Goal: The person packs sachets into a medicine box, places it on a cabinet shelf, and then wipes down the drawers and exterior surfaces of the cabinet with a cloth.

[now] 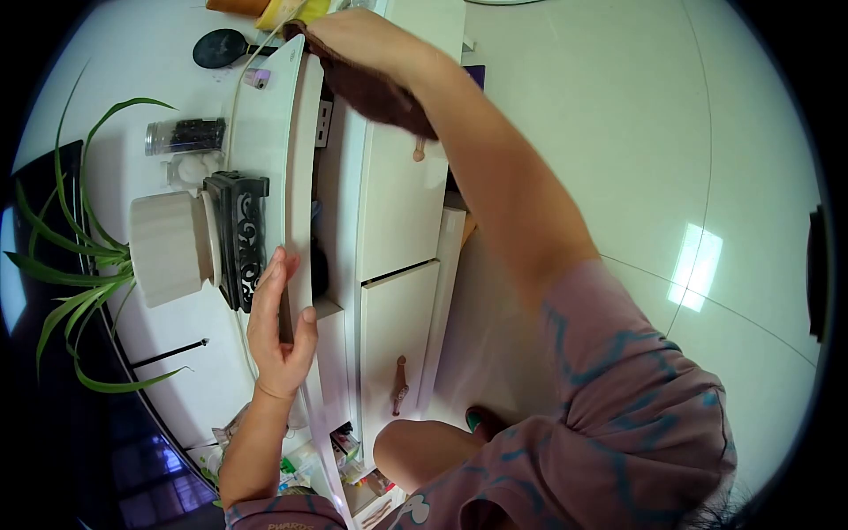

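Observation:
The view is turned on its side, with the plant pointing left. At the top, my right hand (358, 37) is closed on a dark brown cloth (375, 95), which hangs along the cabinet front by the glass top's corner. My left hand (281, 329) rests at the edge of the white cabinet top (302, 199), thumb spread from the fingers and holding nothing. Close to its fingertips is a black scrollwork stand (240, 238) bearing a white pot (168, 247) with a long-leaved plant (106, 256).
A black hairbrush (219, 49), a jar of dark contents (185, 136) and a jar of white contents (194, 168) are on the cabinet side. White doors with wooden handles (400, 386) face me. A power strip (324, 122) sits inside; a dark screen (132, 459) is at lower left.

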Available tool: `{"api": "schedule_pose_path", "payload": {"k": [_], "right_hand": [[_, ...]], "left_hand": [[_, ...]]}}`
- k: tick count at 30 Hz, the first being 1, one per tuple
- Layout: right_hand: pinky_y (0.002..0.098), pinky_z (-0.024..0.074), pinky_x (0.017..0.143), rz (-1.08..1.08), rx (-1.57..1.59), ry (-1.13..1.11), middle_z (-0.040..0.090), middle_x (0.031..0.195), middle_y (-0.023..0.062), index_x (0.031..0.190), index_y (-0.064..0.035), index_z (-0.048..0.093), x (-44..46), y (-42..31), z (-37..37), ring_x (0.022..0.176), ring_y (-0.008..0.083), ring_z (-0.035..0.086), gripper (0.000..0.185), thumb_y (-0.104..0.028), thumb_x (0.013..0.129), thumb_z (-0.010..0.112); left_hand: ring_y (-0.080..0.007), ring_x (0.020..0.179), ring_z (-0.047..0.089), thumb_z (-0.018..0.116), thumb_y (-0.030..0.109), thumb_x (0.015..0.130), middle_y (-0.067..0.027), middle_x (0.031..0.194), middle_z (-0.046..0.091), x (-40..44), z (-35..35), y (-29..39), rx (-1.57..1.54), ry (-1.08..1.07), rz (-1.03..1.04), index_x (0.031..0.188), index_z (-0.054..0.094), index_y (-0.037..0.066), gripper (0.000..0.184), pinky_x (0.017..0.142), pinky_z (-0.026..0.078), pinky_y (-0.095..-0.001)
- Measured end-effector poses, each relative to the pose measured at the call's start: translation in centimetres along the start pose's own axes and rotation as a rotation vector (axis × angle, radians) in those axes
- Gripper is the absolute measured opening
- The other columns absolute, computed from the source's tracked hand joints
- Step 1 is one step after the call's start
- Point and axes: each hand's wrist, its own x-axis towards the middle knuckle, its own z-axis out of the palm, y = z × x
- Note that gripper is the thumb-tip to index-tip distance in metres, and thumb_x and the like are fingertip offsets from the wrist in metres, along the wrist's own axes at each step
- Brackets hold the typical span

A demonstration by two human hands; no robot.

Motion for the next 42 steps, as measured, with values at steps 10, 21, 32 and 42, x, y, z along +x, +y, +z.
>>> {"api": "schedule_pose_path", "payload": {"k": [10,21,32,42], "right_hand": [[0.0425,0.05,0.083,0.246,0.61,-0.552,0.066,0.099,0.0226,0.1,-0.0021,0.07,6.4,1.9,1.8,0.094,0.0357,0.064,0.031,-0.027,0.093,0.052],[0.0396,0.0495,0.079,0.216,0.437,-0.348,0.066,0.09,0.016,0.095,-0.0033,0.07,2.2,2.2,-0.1,0.085,0.0286,0.063,0.027,-0.027,0.091,0.057],[0.0418,0.0545,0.074,-0.297,0.091,0.679,0.058,0.109,0.0149,0.106,-0.0061,0.068,-10.7,-1.0,9.4,0.088,0.0353,0.065,0.022,-0.017,0.087,0.069],[0.0342,0.0557,0.069,-0.52,-0.217,0.401,0.06,0.111,0.0059,0.099,-0.0118,0.066,-17.0,-1.4,11.0,0.094,0.0237,0.064,0.021,-0.014,0.078,0.068]], "left_hand": [[-0.0308,0.137,0.047,0.059,0.005,0.094,-0.0191,0.154,0.042,-0.2,-0.3,-0.6,0.003,-0.006,0.021,0.147,0.044,-0.001,0.055,0.117,0.031,-0.0422],[-0.0305,0.135,0.051,0.052,-0.007,0.092,-0.0177,0.153,0.043,-0.1,0.0,0.0,0.067,-0.008,0.033,0.144,0.047,0.001,0.053,0.115,0.034,-0.0404],[-0.0289,0.135,0.05,0.054,-0.003,0.092,-0.0173,0.153,0.044,0.1,0.3,0.1,0.04,0.021,0.019,0.145,0.045,0.0,0.054,0.116,0.033,-0.0394],[-0.0318,0.138,0.047,0.054,-0.005,0.093,-0.0186,0.153,0.043,-0.1,0.2,-0.1,-0.004,0.023,-0.016,0.144,0.047,0.0,0.052,0.116,0.035,-0.0412]]}}
